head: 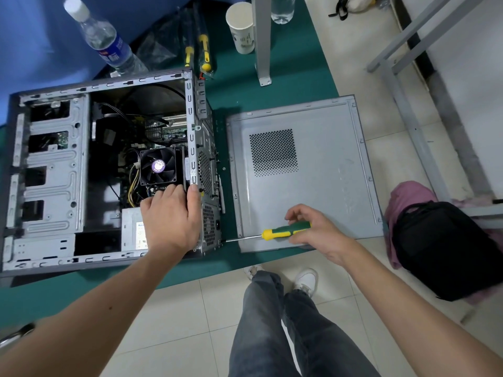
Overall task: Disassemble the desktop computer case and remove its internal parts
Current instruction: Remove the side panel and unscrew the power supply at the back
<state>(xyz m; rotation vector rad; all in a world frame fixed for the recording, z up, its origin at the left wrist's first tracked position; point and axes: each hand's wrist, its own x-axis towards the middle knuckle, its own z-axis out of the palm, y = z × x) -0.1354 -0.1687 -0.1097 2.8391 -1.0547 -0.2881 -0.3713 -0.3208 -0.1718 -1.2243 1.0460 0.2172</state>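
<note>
Two hands share the work: the left hand (169, 213) lies with straight fingers on the rear edge of the open computer case (103, 170), at the left of the green table, while the right hand (313, 229) grips a screwdriver (283, 231) whose tip points at the rear panel. Bracing the case and keeping the shaft square to the screw should prevent slipping (the screw head itself is too small to see). Its side panel (304, 172) lies off, to the right. Parts behind the fan (159, 165) stay in shadow.
</note>
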